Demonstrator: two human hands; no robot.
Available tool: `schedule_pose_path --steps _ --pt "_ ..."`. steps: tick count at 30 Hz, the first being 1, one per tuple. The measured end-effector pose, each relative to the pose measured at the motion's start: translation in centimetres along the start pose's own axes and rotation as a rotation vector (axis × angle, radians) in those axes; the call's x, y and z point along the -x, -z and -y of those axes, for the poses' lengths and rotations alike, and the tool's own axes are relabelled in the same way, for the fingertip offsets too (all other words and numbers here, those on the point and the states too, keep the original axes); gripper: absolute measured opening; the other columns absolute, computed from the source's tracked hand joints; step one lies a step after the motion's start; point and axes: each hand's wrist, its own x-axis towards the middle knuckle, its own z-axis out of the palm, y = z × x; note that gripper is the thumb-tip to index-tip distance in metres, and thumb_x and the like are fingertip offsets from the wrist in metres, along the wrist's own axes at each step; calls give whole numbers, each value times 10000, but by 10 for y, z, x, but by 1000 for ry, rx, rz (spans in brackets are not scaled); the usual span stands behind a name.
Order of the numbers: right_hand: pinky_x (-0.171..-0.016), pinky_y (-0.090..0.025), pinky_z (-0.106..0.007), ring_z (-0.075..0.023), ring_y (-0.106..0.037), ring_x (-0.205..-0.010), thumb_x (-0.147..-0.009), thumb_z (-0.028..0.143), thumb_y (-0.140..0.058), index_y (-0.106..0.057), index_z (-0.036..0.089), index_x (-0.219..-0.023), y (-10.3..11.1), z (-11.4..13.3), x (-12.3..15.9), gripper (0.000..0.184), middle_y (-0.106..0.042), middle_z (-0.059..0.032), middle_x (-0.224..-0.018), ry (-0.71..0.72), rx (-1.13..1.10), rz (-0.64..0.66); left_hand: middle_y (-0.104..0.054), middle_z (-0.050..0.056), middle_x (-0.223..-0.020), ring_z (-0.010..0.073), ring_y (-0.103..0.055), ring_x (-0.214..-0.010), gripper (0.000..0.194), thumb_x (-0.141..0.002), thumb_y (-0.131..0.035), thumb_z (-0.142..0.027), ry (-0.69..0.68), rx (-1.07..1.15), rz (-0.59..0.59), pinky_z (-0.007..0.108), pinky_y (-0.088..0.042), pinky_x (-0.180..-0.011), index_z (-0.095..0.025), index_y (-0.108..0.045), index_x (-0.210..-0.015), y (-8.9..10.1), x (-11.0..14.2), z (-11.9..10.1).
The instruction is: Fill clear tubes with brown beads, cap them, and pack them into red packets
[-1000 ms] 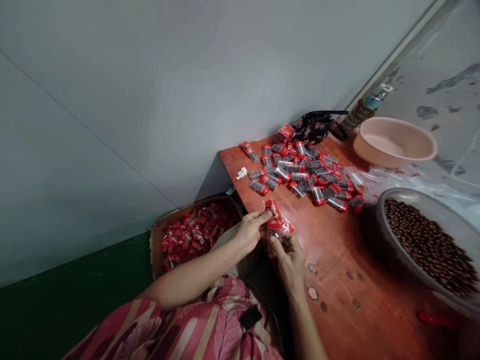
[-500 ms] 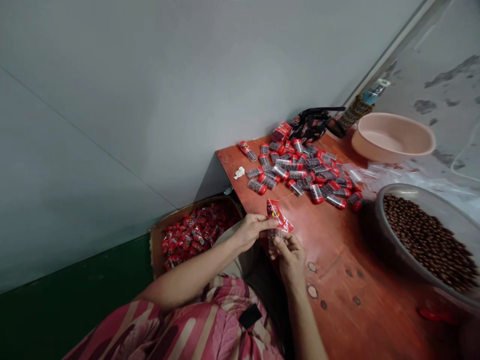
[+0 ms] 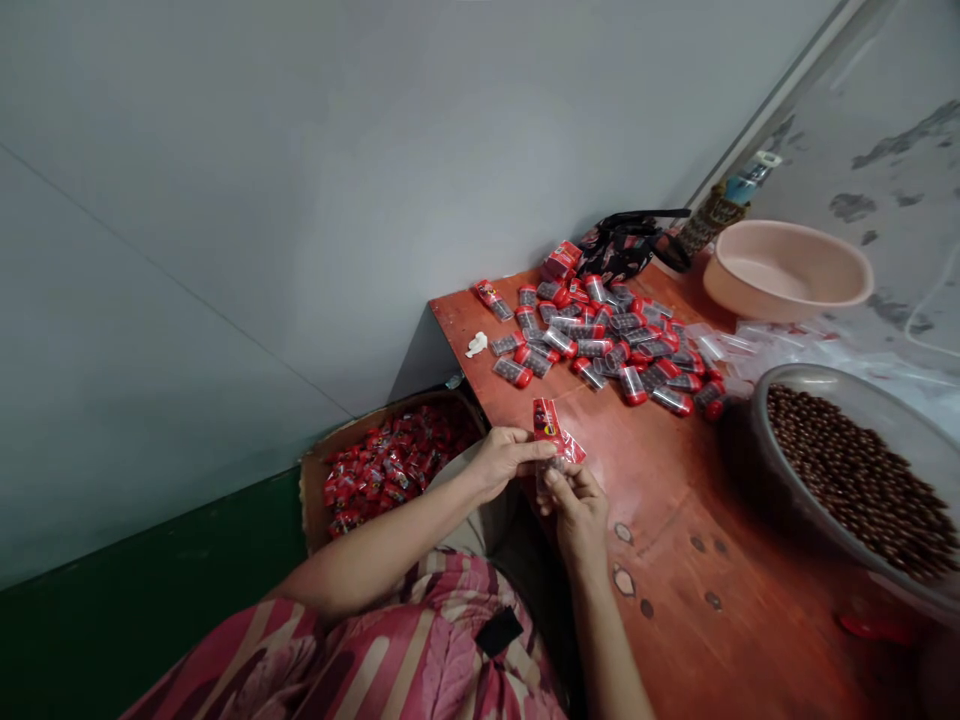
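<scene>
Both hands meet over the near left edge of the red table (image 3: 690,480). My left hand (image 3: 506,463) pinches a small packet (image 3: 547,420) with a red printed top and a clear lower part. From the other side, my right hand (image 3: 576,505) grips the packet's clear lower end with thumb and fingers. Dark contents show faintly through the clear part, partly covered by the fingers. Beyond the hands lies a pile of clear tubes (image 3: 595,348) with red caps and dark balls inside.
A carton (image 3: 311,500) of red packets stands left below the table. At right are a large bowl (image 3: 761,420) of brown balls, clear plastic bags (image 3: 847,362) and a pink basin (image 3: 787,285). A dark bag (image 3: 619,250) lies by the wall.
Both hands keep hold of the packet in nearly the same place. Its red top has tilted slightly, and the view has shifted a little.
</scene>
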Motion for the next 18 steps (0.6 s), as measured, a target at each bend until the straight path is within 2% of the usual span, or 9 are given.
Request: schedule_pose_path --steps 3,5,8,11,13,15,18 --pt "-467 -424 -218 -97 -515 -523 -701 344 -651 -580 191 -865 -2 2 4 235 -607 15 -718 140 228 -89 -659 74 -674 112 -582 -571 314 -557 -760 -305 -30 25 -49 237 -460 -606 -58 -668 -729 -2 0 2" --pt "-486 -430 -223 -110 -530 -562 -702 339 -648 -589 192 -867 -3 4 5 228 -619 4 -749 185 333 -102 -659 72 -678 104 -578 -567 308 -571 -752 -313 -40 54 -72 224 -451 -593 -61 -666 -726 -3 1 4" --pt "-461 -421 -220 -107 -520 -529 -702 339 -649 -589 192 -861 -2 3 5 225 -604 15 -682 130 249 -63 -655 74 -662 111 -576 -558 308 -564 -755 -321 -29 64 -56 229 -449 -577 -62 -659 -699 -2 2 4" --pt "-374 -369 -202 -85 -465 -413 -686 366 -656 -568 187 -823 -2 2 4 242 -544 44 -560 -23 -26 17 -658 98 -681 136 -576 -538 353 -562 -750 -342 15 14 50 263 -456 -551 -49 -662 -736 2 3 1" --pt "-344 -340 -194 -76 -436 -375 -673 378 -663 -556 184 -789 -3 2 5 250 -517 54 -526 -78 -119 40 -660 108 -702 146 -577 -539 376 -560 -748 -344 29 -40 100 275 -457 -548 -41 -666 -767 5 3 0" --pt "-374 -363 -199 -79 -456 -412 -670 359 -672 -566 186 -799 -4 4 6 241 -544 43 -570 -32 -49 -7 -660 92 -692 143 -578 -559 351 -559 -750 -332 -10 -86 76 265 -451 -570 -52 -671 -755 5 2 0" --pt "-458 -415 -213 -90 -498 -502 -665 316 -687 -590 194 -844 -4 7 8 238 -594 25 -674 93 134 -103 -653 51 -653 120 -561 -559 302 -560 -750 -328 -103 -154 -33 232 -423 -570 -80 -676 -715 3 2 6"
